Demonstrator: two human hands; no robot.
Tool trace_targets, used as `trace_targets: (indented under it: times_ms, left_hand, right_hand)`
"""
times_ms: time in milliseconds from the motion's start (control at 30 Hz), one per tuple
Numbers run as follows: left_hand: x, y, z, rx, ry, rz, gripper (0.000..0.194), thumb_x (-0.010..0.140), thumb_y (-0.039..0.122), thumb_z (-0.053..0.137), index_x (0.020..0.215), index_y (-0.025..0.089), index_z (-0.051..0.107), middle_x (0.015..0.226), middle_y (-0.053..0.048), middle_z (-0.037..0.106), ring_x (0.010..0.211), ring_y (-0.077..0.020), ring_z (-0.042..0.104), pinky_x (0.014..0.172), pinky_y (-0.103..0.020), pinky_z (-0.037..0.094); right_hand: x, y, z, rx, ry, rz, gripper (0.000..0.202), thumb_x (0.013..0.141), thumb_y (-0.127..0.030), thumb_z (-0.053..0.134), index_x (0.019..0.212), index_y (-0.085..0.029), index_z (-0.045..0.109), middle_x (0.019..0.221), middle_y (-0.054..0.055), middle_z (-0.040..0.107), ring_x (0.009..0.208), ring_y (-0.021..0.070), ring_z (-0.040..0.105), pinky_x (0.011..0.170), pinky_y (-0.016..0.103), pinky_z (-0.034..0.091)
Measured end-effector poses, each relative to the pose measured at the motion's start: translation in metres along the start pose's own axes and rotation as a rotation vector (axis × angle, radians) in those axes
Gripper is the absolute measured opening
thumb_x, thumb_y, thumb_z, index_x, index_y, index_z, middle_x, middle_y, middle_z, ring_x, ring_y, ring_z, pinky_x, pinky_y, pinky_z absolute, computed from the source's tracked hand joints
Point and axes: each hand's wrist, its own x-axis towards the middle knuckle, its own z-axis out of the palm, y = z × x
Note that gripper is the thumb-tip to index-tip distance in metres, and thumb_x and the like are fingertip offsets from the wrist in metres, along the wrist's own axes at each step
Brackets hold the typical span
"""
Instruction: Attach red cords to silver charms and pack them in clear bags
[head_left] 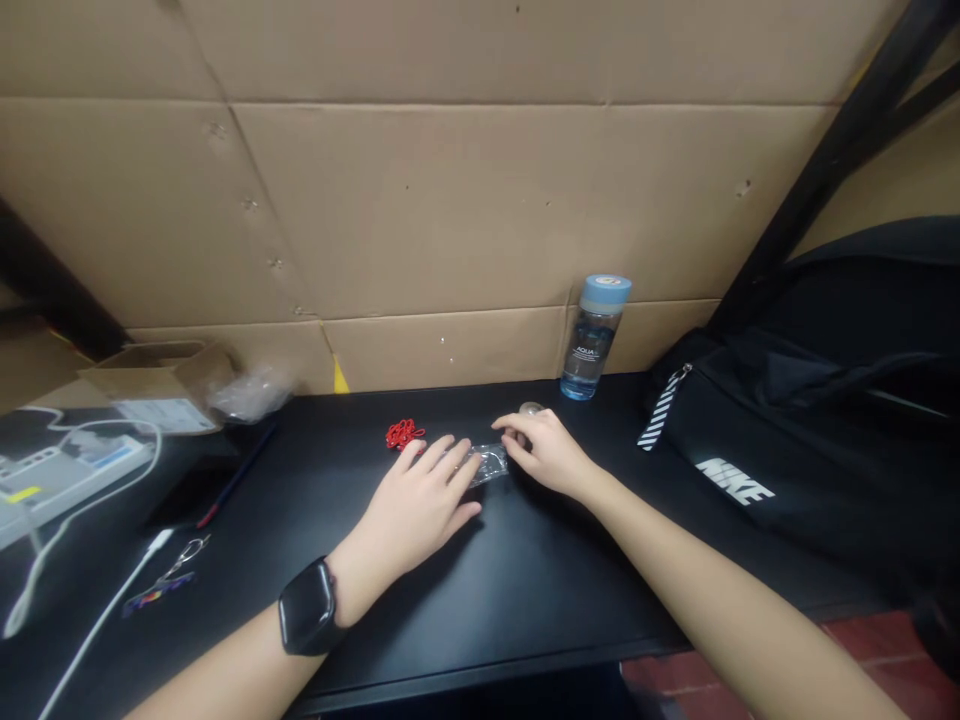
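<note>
My left hand (427,500) lies over a small clear plastic bag (491,463), its fingers stretched out and spread. The bag is flat on the black table (330,560), partly hidden by those fingers. Just past my left fingertips sits a bundle of red cord (403,433). My right hand (546,450) is at the right end of the bag, with fingers loosely bent and the tips apart. Whether its thumb touches the plastic is unclear. Behind its knuckles shows a small round metallic-looking thing (531,408), mostly hidden.
A water bottle (592,340) with a blue lid stands at the back. To the right is a black Nike bag (757,450). On the left are an open cardboard box (161,375), a white power strip (67,480), a white cable (105,615) and a keychain (169,580). Cardboard (450,220) walls the back.
</note>
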Motion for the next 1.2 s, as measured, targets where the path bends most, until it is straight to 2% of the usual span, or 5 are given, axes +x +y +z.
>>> trace_targets:
  times_ms: [167,333,533,833,1200]
  left_hand:
    - [-0.002,0.024,0.015,0.065,0.012,0.005,0.055,0.104,0.026,0.044,0.158,0.021,0.037,0.161,-0.013,0.043,0.150,-0.0342,0.036,0.117,-0.055,0.031]
    - [0.001,0.034,0.014,0.064,0.007,0.087,0.054,0.103,0.013,0.034,0.157,0.019,0.038,0.159,-0.013,0.047,0.147,-0.0312,0.041,0.114,-0.051,0.033]
    - [0.009,0.010,-0.005,-0.181,0.039,-0.022,0.044,0.107,0.044,0.042,0.143,0.020,0.051,0.152,-0.015,0.053,0.138,-0.0322,0.049,0.109,-0.050,0.034]
    - [0.008,-0.035,0.010,-0.278,0.028,-0.202,0.034,0.106,0.024,0.038,0.139,0.020,0.048,0.131,-0.012,0.067,0.124,-0.0277,0.058,0.103,-0.046,0.034]
    - [0.007,-0.030,0.007,-0.430,-0.053,-0.271,0.033,0.107,0.038,0.042,0.135,0.026,0.052,0.108,-0.007,0.073,0.105,-0.0275,0.064,0.098,-0.048,0.032]
  right_hand:
    - [-0.002,-0.002,0.001,0.131,-0.138,0.112,0.030,0.104,-0.035,0.050,0.128,-0.022,0.064,0.066,-0.002,0.067,0.062,0.0161,0.060,0.068,0.029,0.044]
    - [-0.003,-0.003,0.004,0.122,-0.184,0.098,0.025,0.100,-0.024,0.050,0.119,-0.023,0.065,0.071,-0.002,0.068,0.064,0.0152,0.060,0.069,0.027,0.044]
    - [-0.001,-0.006,-0.006,0.209,-0.237,0.107,0.017,0.085,-0.009,0.051,0.086,-0.022,0.062,0.066,-0.004,0.065,0.061,0.0144,0.058,0.064,0.026,0.042]
    - [-0.006,-0.030,-0.013,0.125,-0.334,-0.103,0.023,0.081,-0.019,0.068,0.103,-0.023,0.071,0.095,0.003,0.069,0.090,0.0211,0.063,0.097,0.041,0.037]
    - [-0.004,-0.017,-0.002,0.021,-0.076,-0.078,0.007,0.088,-0.018,0.070,0.087,-0.025,0.073,0.111,0.005,0.063,0.103,0.0230,0.058,0.098,0.046,0.034]
